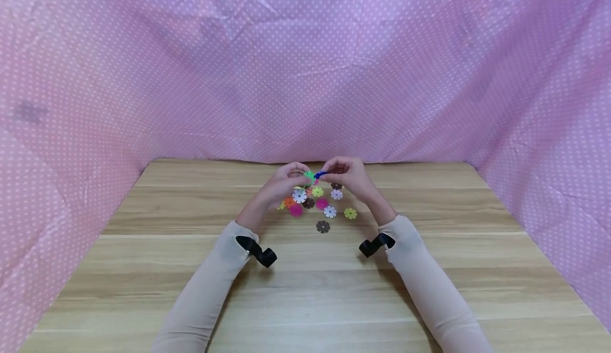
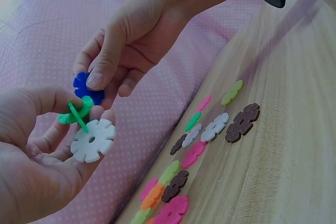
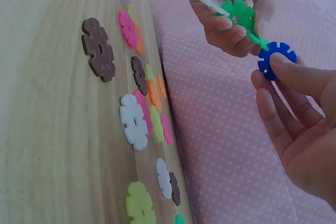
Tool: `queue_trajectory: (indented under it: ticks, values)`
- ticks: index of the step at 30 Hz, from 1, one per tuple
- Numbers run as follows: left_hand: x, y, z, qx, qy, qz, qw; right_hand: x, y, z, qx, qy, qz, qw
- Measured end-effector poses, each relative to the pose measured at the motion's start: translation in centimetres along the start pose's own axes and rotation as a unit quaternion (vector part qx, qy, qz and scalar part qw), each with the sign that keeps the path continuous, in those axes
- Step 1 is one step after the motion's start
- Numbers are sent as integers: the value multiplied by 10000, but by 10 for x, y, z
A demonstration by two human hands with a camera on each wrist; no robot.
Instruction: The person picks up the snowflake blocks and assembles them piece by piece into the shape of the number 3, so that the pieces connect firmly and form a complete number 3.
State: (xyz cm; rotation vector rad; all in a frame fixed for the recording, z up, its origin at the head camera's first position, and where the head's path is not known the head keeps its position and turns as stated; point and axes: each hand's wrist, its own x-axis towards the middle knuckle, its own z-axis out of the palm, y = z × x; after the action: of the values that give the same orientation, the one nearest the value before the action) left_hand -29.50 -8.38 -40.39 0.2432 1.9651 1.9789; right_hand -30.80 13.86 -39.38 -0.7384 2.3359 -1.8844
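Note:
My left hand (image 1: 279,184) holds a small cluster of notched plastic discs above the far part of the table: green snowflake discs (image 3: 237,17) set crosswise, joined to a white snowflake disc (image 2: 100,142). My right hand (image 1: 352,177) pinches a blue snowflake disc (image 2: 85,88) between thumb and fingers. In the right wrist view, the blue disc's edge meets the edge of a green one; whether the slots are engaged I cannot tell. Below the hands lie loose discs, among them a brown disc (image 1: 323,227), a yellow disc (image 1: 350,213) and a pink disc (image 1: 296,210).
The loose discs lie scattered on a wooden table (image 1: 315,300), some overlapping, in orange, white, green and other colours. A pink dotted cloth (image 1: 305,77) hangs behind the table and along both sides. Each wrist wears a black camera mount (image 1: 260,252).

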Motion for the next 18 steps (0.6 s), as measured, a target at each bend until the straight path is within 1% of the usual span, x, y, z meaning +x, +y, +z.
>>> queue_trajectory:
  ticks: [5, 11, 18]
  values:
    - [-1, 0, 0, -94, -48, 65, 9999, 0, -1, -2, 21, -88, -203, 9998]
    - [-3, 3, 0, -275, -105, 173, 9994, -1, -5, -4, 12, -218, -345, 9992]
    - [-5, 5, 2, -349, -101, 399, 9985, -2, -9, -5, -16, -234, -471, 9986]
